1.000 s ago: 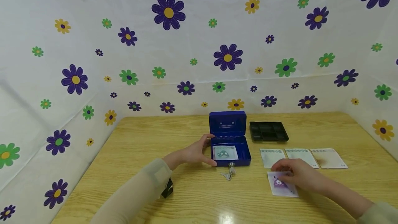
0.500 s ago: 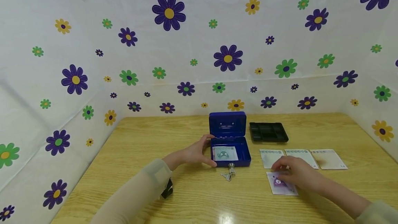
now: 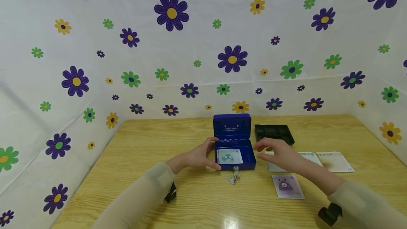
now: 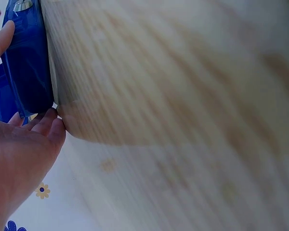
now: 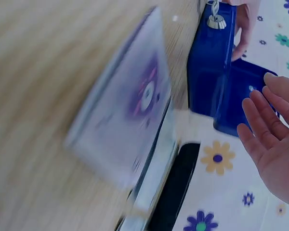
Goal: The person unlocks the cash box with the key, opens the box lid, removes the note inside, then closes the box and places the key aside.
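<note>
A blue cash box (image 3: 248, 166) stands on the table with its lid raised. Keys (image 3: 233, 179) hang from the lock on its front. Inside, on the left, lies a stack of green play banknotes (image 3: 229, 157). My left hand (image 3: 198, 157) grips the box's left end, thumb at the front corner and fingers towards the back. Just beyond the opposite end hovers my right hand (image 3: 281, 154), fingers loosely bent and holding nothing, as the right wrist view also shows. A stack of purple play notes with a one-eyed monster (image 3: 287, 187) lies on the table below it.
Behind the right hand is a black compartment tray (image 3: 275, 130). More paper stacks lie in a row to the right, the rightmost a pale stack (image 3: 337, 162); the right hand partly covers the row. A flowered cloth (image 3: 190, 45) encloses the table's back and sides.
My right hand has let go of the purple note stack, leaving it on the table, and moved up and left towards the cash box. The left hand has stayed on the box.
</note>
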